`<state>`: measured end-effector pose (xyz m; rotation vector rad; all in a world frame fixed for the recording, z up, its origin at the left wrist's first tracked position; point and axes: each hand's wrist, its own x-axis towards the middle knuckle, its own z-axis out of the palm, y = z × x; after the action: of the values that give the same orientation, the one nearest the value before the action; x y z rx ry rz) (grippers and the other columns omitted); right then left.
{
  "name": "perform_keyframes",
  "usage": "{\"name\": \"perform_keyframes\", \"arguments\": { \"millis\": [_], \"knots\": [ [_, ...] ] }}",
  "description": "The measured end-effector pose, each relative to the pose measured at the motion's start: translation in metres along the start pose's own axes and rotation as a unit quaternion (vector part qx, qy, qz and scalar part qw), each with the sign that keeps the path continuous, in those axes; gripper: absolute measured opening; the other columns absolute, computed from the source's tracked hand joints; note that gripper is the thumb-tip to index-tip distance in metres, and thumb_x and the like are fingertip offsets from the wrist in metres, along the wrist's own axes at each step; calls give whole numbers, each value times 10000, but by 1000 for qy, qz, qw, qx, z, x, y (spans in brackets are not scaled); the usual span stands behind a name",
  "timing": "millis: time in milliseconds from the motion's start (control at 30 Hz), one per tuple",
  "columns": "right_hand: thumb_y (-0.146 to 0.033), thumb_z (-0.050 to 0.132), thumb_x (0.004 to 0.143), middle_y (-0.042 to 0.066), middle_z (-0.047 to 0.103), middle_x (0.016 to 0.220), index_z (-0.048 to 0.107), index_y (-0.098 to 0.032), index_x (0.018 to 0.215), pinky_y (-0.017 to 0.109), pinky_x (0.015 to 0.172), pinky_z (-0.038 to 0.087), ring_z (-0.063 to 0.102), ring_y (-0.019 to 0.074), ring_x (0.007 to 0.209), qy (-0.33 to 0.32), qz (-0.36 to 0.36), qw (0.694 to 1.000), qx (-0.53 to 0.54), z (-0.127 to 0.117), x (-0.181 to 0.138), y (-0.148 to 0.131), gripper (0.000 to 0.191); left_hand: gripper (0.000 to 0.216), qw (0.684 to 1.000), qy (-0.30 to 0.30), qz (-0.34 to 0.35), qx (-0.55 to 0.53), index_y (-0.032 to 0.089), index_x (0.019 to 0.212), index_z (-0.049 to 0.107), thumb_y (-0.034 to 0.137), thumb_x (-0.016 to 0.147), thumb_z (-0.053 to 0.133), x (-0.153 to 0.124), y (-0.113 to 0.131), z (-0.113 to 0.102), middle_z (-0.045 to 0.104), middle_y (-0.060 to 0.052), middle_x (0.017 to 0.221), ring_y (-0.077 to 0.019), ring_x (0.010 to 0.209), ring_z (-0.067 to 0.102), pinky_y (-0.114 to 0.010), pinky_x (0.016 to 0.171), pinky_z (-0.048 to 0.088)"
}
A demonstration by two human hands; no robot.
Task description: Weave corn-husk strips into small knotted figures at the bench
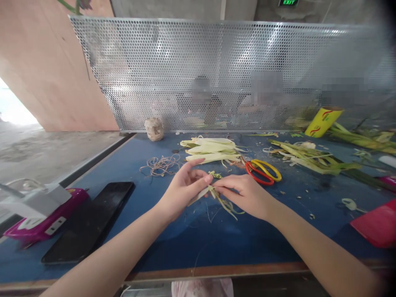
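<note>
Near the middle of the blue table, my left hand [188, 183] pinches a small bundle of pale corn husk strips [227, 205] between thumb and fingers. My right hand [244, 192] grips the same bundle from the other side, fingertips pressed together close to my left thumb. A greenish, knotted-looking tip [215, 175] sticks up between the hands, and loose strips hang below. Just beyond lies a stack of pale green corn husks [213, 148]. Scissors [262, 171] with one red and one yellow handle rest right of the stack. A tangle of thin brown string [161, 166] lies to the left.
On the left are a black phone [89, 222] and a purple power strip [58, 220] with a white plug. More husks [309, 159], a yellow roll [323, 122] and a red object [377, 224] are at right. A perforated metal screen [185, 53] closes the back, with people behind it.
</note>
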<state>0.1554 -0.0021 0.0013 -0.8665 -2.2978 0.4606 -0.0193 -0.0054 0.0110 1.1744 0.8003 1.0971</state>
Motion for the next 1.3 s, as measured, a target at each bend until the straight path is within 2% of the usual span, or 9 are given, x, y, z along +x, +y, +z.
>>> {"name": "perform_keyframes", "arguments": {
  "millis": [133,300,400,500,733,867,1067,1233,1300],
  "knots": [
    [-237,429,897,32,632,632,614,-151,685,286,637,364,555,144,627,52,-97,973,-202,3,0,3,295,627,999,-4,-42,31,132,1199,430,202,648,721,1,-3,2,619,6,737,-76,582,547,-212,540,443],
    [-220,406,888,30,581,582,565,-147,623,291,634,318,506,141,596,69,-88,956,-270,2,0,2,318,591,998,-5,-39,48,114,1181,458,235,660,712,2,-6,1,607,25,649,-60,483,491,-225,501,449],
    [-212,413,877,22,555,601,529,-153,632,280,635,322,482,135,602,58,-39,976,-205,2,0,0,277,613,998,-14,-31,47,121,1193,453,227,651,719,2,-6,0,581,40,612,-57,475,464,-196,451,396],
    [-212,403,882,-12,480,590,459,-167,615,236,581,323,440,109,575,34,35,997,-60,1,0,-3,276,616,997,-39,-38,56,143,1207,455,216,653,715,1,-6,1,550,51,594,-54,480,447,-188,445,358],
    [-278,408,879,-35,385,547,414,-172,564,227,523,304,376,93,530,1,111,980,164,0,1,-4,332,726,992,-118,-17,48,222,1327,347,86,680,648,-5,-3,0,523,56,644,-68,602,505,-215,618,408],
    [-301,422,873,-35,392,542,418,-174,551,231,528,315,379,94,533,7,113,974,196,2,2,0,346,801,989,-135,-23,53,262,1368,269,78,681,638,-8,-3,0,503,60,658,-62,585,478,-209,591,396],
    [-290,446,861,-13,514,619,503,-177,660,233,564,379,467,106,579,-5,130,971,200,-4,5,6,237,708,996,-74,-34,29,201,1365,281,169,746,622,-8,-3,3,594,17,683,-98,655,553,-217,598,409],
    [-340,457,855,-11,529,626,507,-189,666,240,572,410,504,112,589,45,131,966,217,-7,5,5,248,690,996,-81,-43,-22,179,1324,343,156,714,663,-6,-2,2,672,-31,797,-87,596,557,-198,511,413],
    [-344,482,840,-5,541,689,506,-199,753,253,599,426,529,121,632,77,131,962,226,-4,5,8,171,707,996,-79,-28,-26,174,1305,364,117,678,686,-5,-2,1,688,-32,790,-92,581,570,-204,505,438]
  ]
}}
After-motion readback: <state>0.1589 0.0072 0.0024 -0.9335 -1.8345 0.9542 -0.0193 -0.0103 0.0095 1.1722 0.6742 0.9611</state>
